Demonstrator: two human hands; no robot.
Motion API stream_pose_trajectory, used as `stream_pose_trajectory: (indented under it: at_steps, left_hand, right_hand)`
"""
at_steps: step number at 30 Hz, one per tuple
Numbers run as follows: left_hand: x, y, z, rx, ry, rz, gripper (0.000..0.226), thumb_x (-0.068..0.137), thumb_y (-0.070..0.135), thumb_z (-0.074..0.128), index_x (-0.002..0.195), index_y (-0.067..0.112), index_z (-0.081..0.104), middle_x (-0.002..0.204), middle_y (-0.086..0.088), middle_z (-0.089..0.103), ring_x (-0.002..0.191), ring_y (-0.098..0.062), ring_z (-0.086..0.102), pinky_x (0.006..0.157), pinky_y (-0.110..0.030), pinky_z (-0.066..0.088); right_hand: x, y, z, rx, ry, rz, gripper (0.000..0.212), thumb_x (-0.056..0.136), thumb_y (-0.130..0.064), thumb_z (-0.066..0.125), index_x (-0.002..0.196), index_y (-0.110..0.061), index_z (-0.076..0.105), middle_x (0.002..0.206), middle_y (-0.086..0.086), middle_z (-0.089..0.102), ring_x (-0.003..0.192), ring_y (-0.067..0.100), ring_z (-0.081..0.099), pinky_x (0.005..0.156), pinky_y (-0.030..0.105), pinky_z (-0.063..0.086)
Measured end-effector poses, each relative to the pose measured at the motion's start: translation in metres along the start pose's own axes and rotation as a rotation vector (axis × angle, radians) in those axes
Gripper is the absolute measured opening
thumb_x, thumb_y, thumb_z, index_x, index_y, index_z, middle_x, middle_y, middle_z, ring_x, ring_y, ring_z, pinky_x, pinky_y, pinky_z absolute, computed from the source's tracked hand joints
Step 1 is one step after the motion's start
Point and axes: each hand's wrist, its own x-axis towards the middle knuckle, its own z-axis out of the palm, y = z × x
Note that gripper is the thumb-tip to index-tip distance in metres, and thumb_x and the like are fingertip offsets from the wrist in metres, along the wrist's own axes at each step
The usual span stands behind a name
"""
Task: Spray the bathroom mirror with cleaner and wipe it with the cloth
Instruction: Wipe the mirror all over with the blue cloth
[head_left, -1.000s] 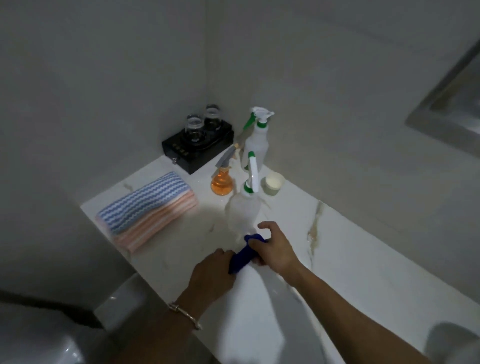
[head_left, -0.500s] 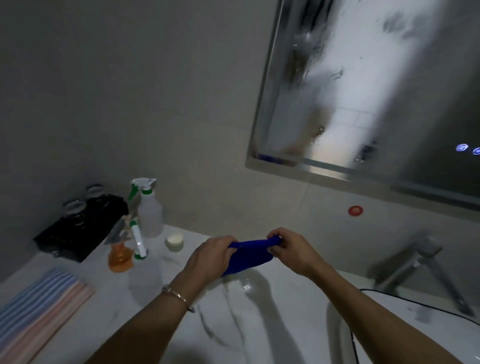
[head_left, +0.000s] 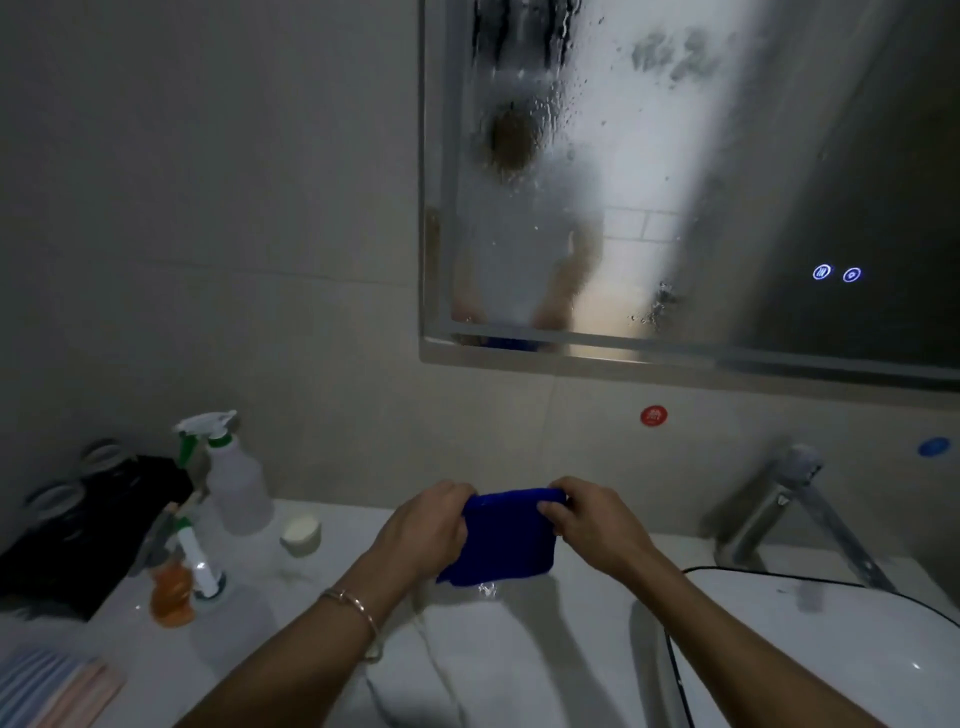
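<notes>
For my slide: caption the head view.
Left hand and right hand hold a cloth below the wet mirror.

The room is dim and grey, with a soft, grainy look throughout. The brightest area is a broad pale band of light running slantwise across the wet, misted mirror (head_left: 675, 182); its right part falls off to near black, where two small touch icons (head_left: 836, 273) glow blue-white. The reflection in the glass is smeared and unreadable. Soft dark shadows lie on the white desk (head_left: 519, 649) below the blue cloth (head_left: 504, 540), the one saturated colour and fairly sharp. Small glints show on the desk and on the basin (head_left: 914, 665). The spray bottles (head_left: 234, 483), black tray (head_left: 88, 530) and tap (head_left: 769, 509) are blurred. The wide lens slants the mirror's lower edge.
</notes>
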Motion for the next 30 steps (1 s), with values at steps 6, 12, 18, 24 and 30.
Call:
stream_pose_trajectory:
  at_steps: [6,12,18,24,30]
  left_hand:
    - [0.009,0.006,0.003,0.095,0.051,-0.109,0.019,0.095,0.017,0.039,0.102,0.014,0.056,0.099,-0.003,0.059,0.082,-0.02,0.058,0.071,-0.035,0.05]
    - [0.019,0.023,-0.018,0.323,0.11,-0.203,0.018,0.097,0.025,0.038,0.101,0.015,0.052,0.1,-0.003,0.059,0.083,-0.023,0.059,0.07,-0.036,0.05]
    - [0.045,0.031,-0.074,0.462,0.267,-0.205,0.02,0.097,0.03,0.036,0.104,0.018,0.051,0.102,-0.005,0.057,0.085,-0.027,0.059,0.069,-0.036,0.048]
    - [0.087,0.021,-0.125,0.503,0.434,-0.112,0.021,0.097,0.032,0.036,0.102,0.018,0.051,0.099,-0.005,0.055,0.078,-0.028,0.059,0.066,-0.039,0.052]
    - [0.121,0.009,-0.177,0.437,0.551,-0.005,0.017,0.098,0.025,0.038,0.1,0.012,0.048,0.101,-0.009,0.052,0.074,-0.028,0.056,0.055,-0.037,0.044]
  right_hand:
    - [0.011,0.012,-0.003,-0.003,-0.025,-0.036,0.016,0.094,-0.033,0.047,0.099,-0.024,0.059,0.087,-0.004,0.067,0.08,0.014,0.063,0.077,0.04,0.054]
    - [0.042,0.005,-0.024,0.04,-0.015,-0.164,0.018,0.094,-0.035,0.046,0.1,-0.024,0.059,0.088,-0.004,0.067,0.08,0.016,0.063,0.077,0.045,0.054]
    - [0.065,-0.035,-0.052,0.201,0.123,-0.237,0.012,0.096,-0.03,0.047,0.098,-0.023,0.058,0.081,0.0,0.066,0.073,0.018,0.064,0.066,0.038,0.057]
    - [0.084,-0.082,-0.078,0.377,0.263,-0.227,0.01,0.098,-0.025,0.044,0.1,-0.021,0.053,0.079,0.004,0.067,0.066,0.019,0.066,0.061,0.036,0.058]
    - [0.121,-0.129,-0.096,0.337,0.446,-0.227,0.011,0.096,-0.032,0.044,0.104,-0.027,0.049,0.09,0.0,0.065,0.079,0.019,0.065,0.072,0.048,0.057]
